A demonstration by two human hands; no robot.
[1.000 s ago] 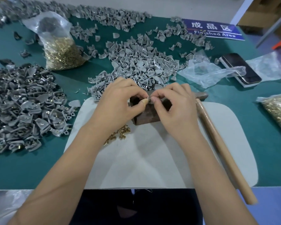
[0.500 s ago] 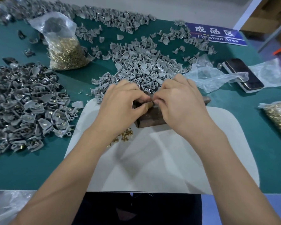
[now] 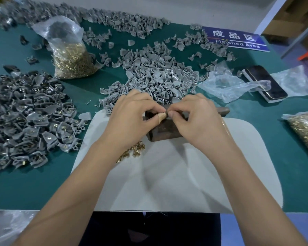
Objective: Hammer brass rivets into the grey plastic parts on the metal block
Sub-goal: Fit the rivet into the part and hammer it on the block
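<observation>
My left hand (image 3: 132, 119) and my right hand (image 3: 197, 121) meet fingertip to fingertip over the dark metal block (image 3: 164, 131) on the white mat (image 3: 167, 178). Between them they pinch a small piece. A brass rivet (image 3: 166, 113) glints at the tips, and the grey plastic part under my left fingers is mostly hidden. My left thumb wears a tan tape. Loose brass rivets (image 3: 134, 150) lie on the mat beside my left wrist. The hammer's head (image 3: 222, 110) pokes out to the right of the block, and my right forearm covers its handle.
Grey plastic parts (image 3: 158, 77) are heaped behind the block. Riveted parts (image 3: 25, 114) fill the left side. A bag of rivets (image 3: 69, 57) stands at the back left and another (image 3: 306, 128) lies at the right edge. A phone (image 3: 265, 84) and crumpled plastic (image 3: 226, 86) sit at the right.
Both hands stay pinched together over the block. My right forearm has swung outward and now hides the hammer handle that showed one second ago.
</observation>
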